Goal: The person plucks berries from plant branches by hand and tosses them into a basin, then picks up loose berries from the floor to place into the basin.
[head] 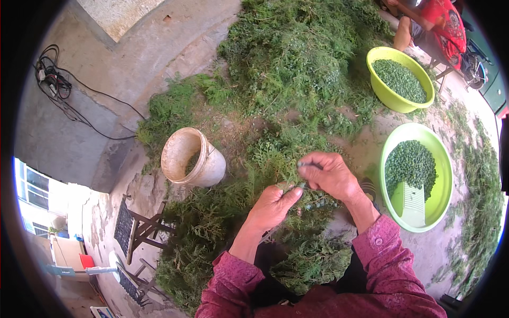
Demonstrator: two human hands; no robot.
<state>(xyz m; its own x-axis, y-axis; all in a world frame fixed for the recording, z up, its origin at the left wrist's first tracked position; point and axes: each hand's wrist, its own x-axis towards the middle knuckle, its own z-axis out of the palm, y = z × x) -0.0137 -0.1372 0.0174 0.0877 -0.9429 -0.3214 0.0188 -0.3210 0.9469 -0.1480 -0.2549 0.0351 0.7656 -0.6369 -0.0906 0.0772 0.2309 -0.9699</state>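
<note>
My left hand [270,208] pinches a green conifer sprig [287,175] between thumb and forefinger, above cut branches. Just above and to the right of it, my right hand [332,175] has its thumb and forefinger closed on a small bluish-green cone [301,163]. More bluish cones [316,203] show on the foliage below the hands. To the right stands a pale green plastic basin [444,179] with a pile of loose green cones [411,167] in it. A white ribbed board [413,204] leans inside this basin, partly among the cones.
A large heap of conifer branches [294,59] lies ahead. A dirty white bucket [212,167] stands left, a yellow-green basin of cones [381,93] far right. Another person in red [443,30] sits beyond it. Folding stools [139,230] and tangled cables [57,83] are at left.
</note>
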